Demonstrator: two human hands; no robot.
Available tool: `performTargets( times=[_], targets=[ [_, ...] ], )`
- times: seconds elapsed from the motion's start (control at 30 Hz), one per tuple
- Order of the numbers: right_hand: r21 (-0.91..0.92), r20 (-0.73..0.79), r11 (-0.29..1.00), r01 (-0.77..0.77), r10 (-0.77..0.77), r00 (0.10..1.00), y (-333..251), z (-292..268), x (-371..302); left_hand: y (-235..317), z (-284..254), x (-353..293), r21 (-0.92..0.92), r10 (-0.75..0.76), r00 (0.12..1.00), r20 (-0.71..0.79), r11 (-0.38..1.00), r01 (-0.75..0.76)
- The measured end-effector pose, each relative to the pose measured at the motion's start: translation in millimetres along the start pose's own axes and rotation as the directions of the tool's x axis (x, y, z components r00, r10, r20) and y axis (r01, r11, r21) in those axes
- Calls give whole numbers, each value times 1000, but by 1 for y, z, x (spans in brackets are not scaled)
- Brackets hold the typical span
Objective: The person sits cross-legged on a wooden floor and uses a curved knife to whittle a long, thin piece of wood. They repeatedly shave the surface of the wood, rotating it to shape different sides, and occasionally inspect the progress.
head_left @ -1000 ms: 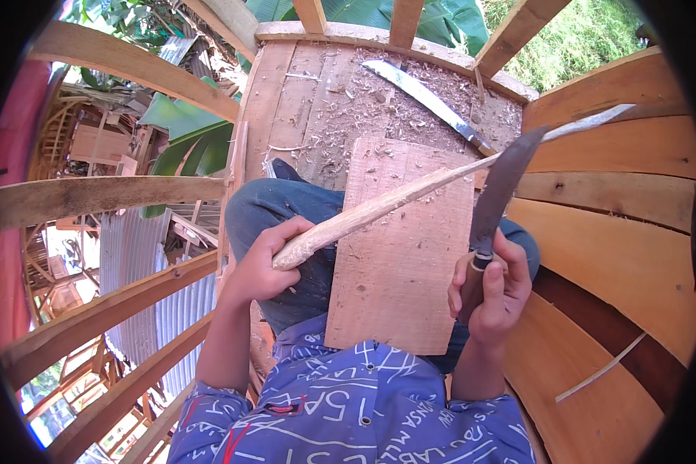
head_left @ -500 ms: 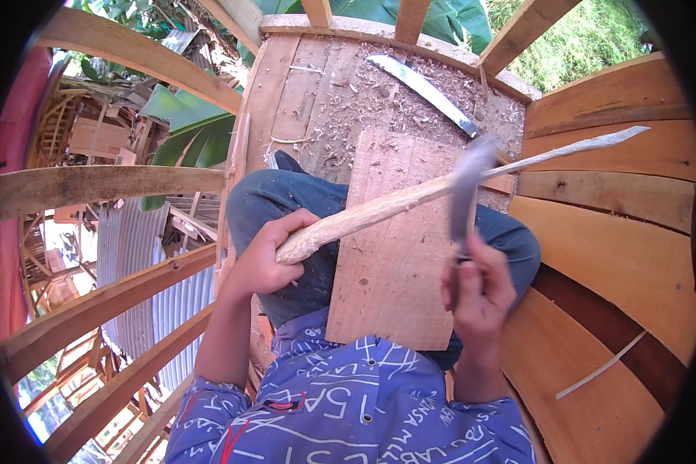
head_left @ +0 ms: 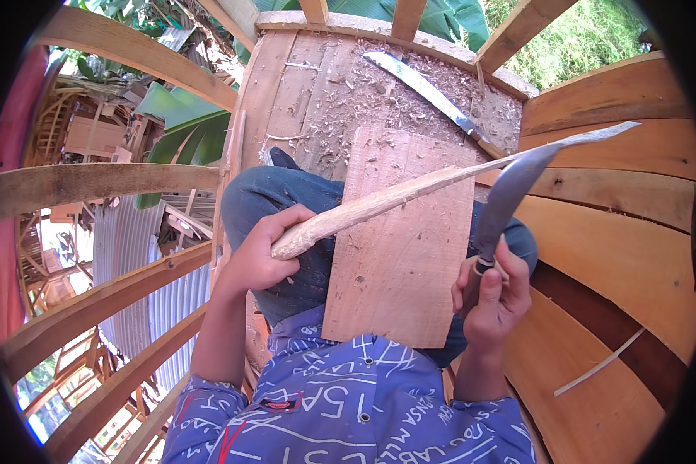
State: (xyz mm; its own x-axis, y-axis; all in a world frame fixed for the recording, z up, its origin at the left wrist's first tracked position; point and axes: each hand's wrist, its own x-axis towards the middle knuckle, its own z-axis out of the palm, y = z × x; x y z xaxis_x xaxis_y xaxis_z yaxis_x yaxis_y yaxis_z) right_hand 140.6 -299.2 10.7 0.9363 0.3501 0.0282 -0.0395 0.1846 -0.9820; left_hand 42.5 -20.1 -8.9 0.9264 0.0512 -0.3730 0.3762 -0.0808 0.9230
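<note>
Through the head view, my only feed, I look down on both hands at work. The left hand [head_left: 267, 251] is closed around the thick, blunt end of a pale wooden stick [head_left: 398, 193], which slants up to the right over a flat wooden board [head_left: 394, 278] and ends in a thin, flattened tip beyond the board's edge. The right hand [head_left: 493, 298] grips the handle of a broad curved knife [head_left: 509, 193], blade pointing up; its upper part overlaps the stick near the thin end, though I can't tell whether they touch. The board lies across the seated person's jeans [head_left: 274, 209], below a blue printed shirt [head_left: 340, 410]. Ahead I make out a second long knife [head_left: 425, 93] lying on the plank floor [head_left: 267, 97] among curled wood shavings [head_left: 348, 97]. To the right, a thin pale strip [head_left: 599, 363] lies by the orange-brown boards [head_left: 595, 240]; slatted rails [head_left: 100, 188] run along the left.
</note>
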Motion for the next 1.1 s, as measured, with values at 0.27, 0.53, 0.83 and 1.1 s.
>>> performTargets(
  times=[0.27, 0.53, 0.83, 1.1],
  targets=[
    [-50, 128, 997, -54, 60, 990, 7, -1, 0, 1, 1, -5, -5, -15, 1000, 3, 1000, 15],
    [-244, 278, 969, -30, 100, 955, 11, -8, -2, 2, 1, -4, 27, -10, 1000, -7, 1000, 10],
    [-347, 352, 927, 143, -13, 936, 17, -5, -2, 5, -1, -1, 13, -57, 998, 29, 998, 57],
    [-155, 45, 985, -81, 89, 995, 7, -14, -2, -2, 1, -2, 19, 9, 1000, -1, 1000, -9]
  ],
)
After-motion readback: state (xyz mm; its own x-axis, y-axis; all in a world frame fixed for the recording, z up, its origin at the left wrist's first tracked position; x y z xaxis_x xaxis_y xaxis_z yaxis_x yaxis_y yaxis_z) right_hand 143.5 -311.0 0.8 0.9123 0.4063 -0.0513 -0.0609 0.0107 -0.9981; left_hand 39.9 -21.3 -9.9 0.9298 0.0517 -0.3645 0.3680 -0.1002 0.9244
